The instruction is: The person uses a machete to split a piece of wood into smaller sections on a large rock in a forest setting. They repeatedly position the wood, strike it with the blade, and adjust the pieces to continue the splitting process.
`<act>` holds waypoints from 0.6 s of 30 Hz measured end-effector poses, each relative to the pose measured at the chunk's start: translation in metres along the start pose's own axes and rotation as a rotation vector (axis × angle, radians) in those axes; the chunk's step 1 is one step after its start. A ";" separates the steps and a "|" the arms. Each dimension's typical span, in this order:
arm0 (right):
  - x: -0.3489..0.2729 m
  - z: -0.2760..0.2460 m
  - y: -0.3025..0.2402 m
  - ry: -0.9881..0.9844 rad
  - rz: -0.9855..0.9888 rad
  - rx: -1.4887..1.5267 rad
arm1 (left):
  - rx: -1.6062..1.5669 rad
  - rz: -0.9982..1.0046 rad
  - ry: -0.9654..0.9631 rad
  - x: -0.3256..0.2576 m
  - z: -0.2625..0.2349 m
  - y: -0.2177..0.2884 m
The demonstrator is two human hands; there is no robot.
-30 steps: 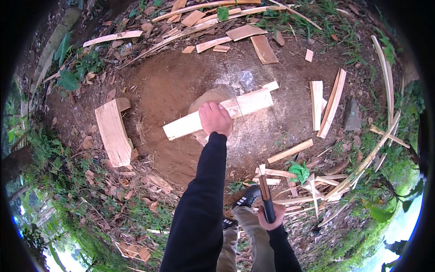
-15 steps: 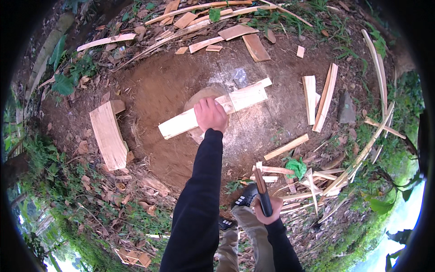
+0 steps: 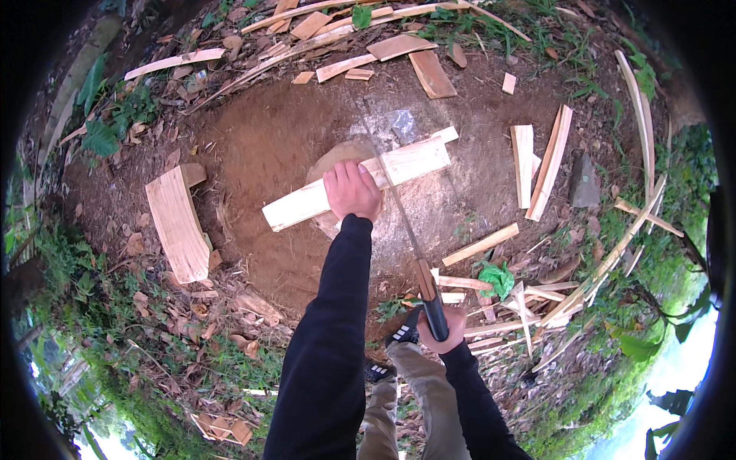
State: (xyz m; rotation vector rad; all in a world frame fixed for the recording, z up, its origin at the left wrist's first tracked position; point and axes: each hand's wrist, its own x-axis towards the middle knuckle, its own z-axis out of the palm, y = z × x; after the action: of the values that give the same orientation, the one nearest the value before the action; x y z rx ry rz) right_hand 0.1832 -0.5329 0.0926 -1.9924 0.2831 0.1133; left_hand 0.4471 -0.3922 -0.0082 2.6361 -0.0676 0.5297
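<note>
A pale wooden board (image 3: 414, 162) lies aslant across a round stump (image 3: 330, 162), with its right end higher in the view. My left hand (image 3: 353, 190) grips the board over the stump, with its fingers over the far edge. A hand saw (image 3: 399, 207) with a long thin blade crosses the board just right of that hand. The blade's far end reaches past the board over the sawdust. My right hand (image 3: 443, 330) is closed round the saw's dark handle, close to my legs. How deep the blade sits in the wood I cannot tell.
Pale sawdust covers the soil around the stump, with a clear plastic bag (image 3: 402, 125) beyond the board. Loose planks (image 3: 540, 165) lie at the right. A wide wooden piece (image 3: 178, 224) lies left. Offcuts and a green bag (image 3: 497, 281) lie near my shoe (image 3: 405, 328).
My right hand has moved forward and slightly left with the saw, and the handle is farther from me. The left hand still holds the board; the whole view has shifted slightly.
</note>
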 end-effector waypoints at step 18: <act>-0.030 -0.003 -0.024 0.173 0.005 -0.070 | -0.037 0.036 0.092 0.002 0.006 -0.005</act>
State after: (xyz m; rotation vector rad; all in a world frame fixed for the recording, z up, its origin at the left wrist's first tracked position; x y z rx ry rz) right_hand 0.1599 -0.5220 0.1213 -2.0742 0.4000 -0.0476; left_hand 0.4515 -0.3905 -0.0145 2.5754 -0.0953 0.6556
